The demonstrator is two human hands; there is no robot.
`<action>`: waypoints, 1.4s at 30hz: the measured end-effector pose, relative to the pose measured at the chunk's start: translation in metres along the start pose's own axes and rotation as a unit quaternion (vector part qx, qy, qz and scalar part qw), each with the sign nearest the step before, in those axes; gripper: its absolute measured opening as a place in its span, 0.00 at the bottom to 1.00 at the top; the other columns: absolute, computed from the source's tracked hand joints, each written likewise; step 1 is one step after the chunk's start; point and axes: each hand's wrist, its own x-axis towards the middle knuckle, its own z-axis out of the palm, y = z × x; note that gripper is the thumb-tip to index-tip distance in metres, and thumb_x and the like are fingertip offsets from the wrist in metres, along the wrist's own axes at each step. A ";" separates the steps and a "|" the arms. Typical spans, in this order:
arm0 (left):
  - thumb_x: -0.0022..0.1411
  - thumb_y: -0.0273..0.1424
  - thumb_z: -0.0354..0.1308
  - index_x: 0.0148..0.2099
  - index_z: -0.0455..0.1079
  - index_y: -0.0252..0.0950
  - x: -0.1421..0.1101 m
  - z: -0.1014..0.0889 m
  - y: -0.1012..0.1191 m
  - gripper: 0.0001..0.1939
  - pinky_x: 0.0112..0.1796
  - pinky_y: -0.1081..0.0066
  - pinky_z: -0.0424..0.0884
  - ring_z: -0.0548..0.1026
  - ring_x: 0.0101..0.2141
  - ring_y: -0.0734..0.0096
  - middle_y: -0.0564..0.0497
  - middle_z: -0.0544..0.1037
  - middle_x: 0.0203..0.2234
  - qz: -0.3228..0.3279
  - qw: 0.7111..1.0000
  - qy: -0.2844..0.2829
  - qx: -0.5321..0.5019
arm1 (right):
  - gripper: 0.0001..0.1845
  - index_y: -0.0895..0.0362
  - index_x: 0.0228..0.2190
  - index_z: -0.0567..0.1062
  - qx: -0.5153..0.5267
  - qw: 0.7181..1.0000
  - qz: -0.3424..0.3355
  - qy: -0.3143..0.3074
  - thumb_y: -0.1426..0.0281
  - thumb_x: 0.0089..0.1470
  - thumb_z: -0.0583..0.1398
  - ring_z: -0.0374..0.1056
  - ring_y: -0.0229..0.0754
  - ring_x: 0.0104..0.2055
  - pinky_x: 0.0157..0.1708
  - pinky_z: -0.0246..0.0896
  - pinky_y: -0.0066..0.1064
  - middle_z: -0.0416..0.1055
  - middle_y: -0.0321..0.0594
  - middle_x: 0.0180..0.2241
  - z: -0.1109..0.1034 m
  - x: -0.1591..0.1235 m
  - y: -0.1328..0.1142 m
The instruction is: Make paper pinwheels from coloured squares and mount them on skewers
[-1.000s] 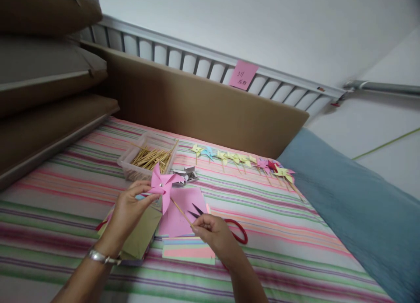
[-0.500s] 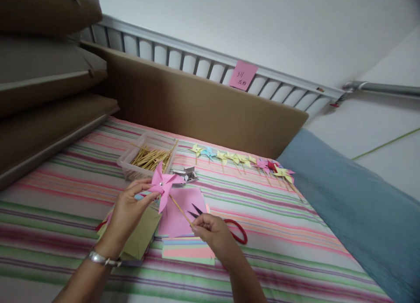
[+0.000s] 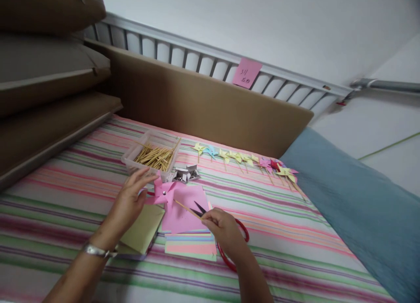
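A pink paper pinwheel [image 3: 164, 192] with a silver centre pin is held up on a thin wooden stick [image 3: 187, 209]. My right hand [image 3: 225, 233] pinches the lower end of that stick. Beside the blades is my left hand [image 3: 129, 202], its fingers apart and a fingertip close to one blade; whether they touch I cannot tell. Below the pinwheel lie pink paper sheets [image 3: 188, 217] over a fanned stack of coloured paper [image 3: 190, 249]. Red-handled scissors [image 3: 243, 231] lie partly under my right hand, dark blades showing past it. Yellow-green paper [image 3: 141, 233] is stacked under my left wrist.
A clear plastic box [image 3: 129, 156] holds many wooden sticks. Small open boxes [image 3: 185, 174] of metal pins stand beside it. Several finished pinwheels [image 3: 234, 156] lie in a row along a cardboard panel [image 3: 203, 106]. Brown packages [image 3: 55, 106] are piled at the left.
My left hand has let go of the pinwheel's blade, and its fingers have spread. The blades have turned. My right hand still holds the stick, slightly farther right in view.
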 end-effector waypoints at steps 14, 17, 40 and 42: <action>0.56 0.34 0.59 0.35 0.74 0.40 -0.002 0.003 0.008 0.05 0.45 0.57 0.65 0.69 0.44 0.58 0.45 0.73 0.41 0.057 0.995 0.010 0.083 | 0.07 0.56 0.23 0.72 0.043 0.999 0.011 0.017 0.70 0.49 0.56 0.62 0.39 0.29 0.30 0.53 0.28 0.66 0.35 0.24 0.003 0.005 -0.001; 0.56 0.37 0.58 0.35 0.73 0.40 -0.004 0.008 0.022 0.08 0.41 0.62 0.66 0.71 0.40 0.61 0.47 0.75 0.36 0.012 1.000 -0.015 0.008 | 0.07 0.56 0.24 0.73 0.067 0.997 0.025 0.029 0.69 0.49 0.57 0.61 0.39 0.28 0.29 0.53 0.28 0.66 0.35 0.24 0.004 0.004 -0.001; 0.48 0.32 0.61 0.29 0.74 0.37 0.000 -0.001 0.012 0.05 0.34 0.69 0.67 0.75 0.30 0.64 0.51 0.79 0.26 -0.192 0.954 -0.125 -0.192 | 0.07 0.56 0.22 0.74 0.068 0.997 0.023 -0.032 0.70 0.47 0.57 0.62 0.39 0.29 0.29 0.55 0.28 0.68 0.36 0.24 -0.005 0.000 -0.004; 0.48 0.34 0.61 0.27 0.75 0.38 0.001 -0.001 0.012 0.05 0.33 0.70 0.67 0.75 0.29 0.64 0.51 0.79 0.25 -0.199 0.951 -0.124 -0.200 | 0.07 0.56 0.22 0.74 0.071 0.997 0.020 -0.034 0.70 0.47 0.57 0.62 0.39 0.28 0.29 0.54 0.28 0.67 0.35 0.24 -0.004 0.001 -0.004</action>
